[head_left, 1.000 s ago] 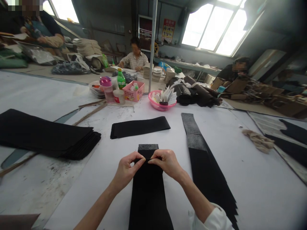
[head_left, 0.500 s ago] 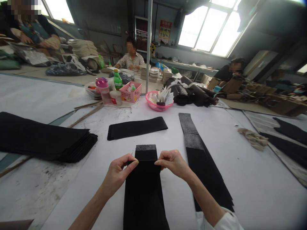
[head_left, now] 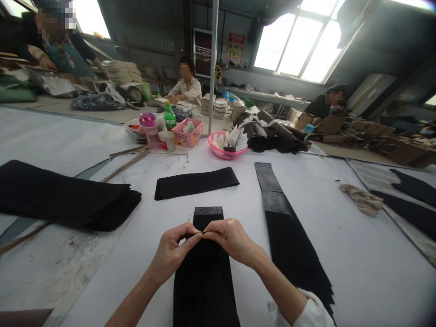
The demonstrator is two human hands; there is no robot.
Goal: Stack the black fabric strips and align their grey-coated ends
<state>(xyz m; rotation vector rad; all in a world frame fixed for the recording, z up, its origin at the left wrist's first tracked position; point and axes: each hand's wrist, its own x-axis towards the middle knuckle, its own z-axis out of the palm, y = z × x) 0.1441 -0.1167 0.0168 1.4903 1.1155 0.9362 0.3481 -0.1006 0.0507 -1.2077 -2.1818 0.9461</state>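
Note:
A long black fabric strip [head_left: 203, 277] lies on the white table [head_left: 340, 254] straight in front of me, its far end grey and rough. My left hand [head_left: 172, 250] and my right hand [head_left: 229, 238] both pinch the strip near that far end, fingertips touching each other at the middle of its width. A fanned row of black strips [head_left: 289, 236] lies just right of my right arm. A shorter black strip stack [head_left: 195, 182] lies crosswise beyond my hands.
A thick stack of black sheets [head_left: 64, 195] sits at the left. Behind are a pink bowl [head_left: 226, 147], a pink box [head_left: 187, 132], a green bottle [head_left: 170, 116] and a pink cup [head_left: 151, 131]. A beige rag [head_left: 363, 200] lies at the right. Other people sit at far tables.
My two hands have come together from the strip's edges to its middle, so the fingertips now meet. The view shifted slightly.

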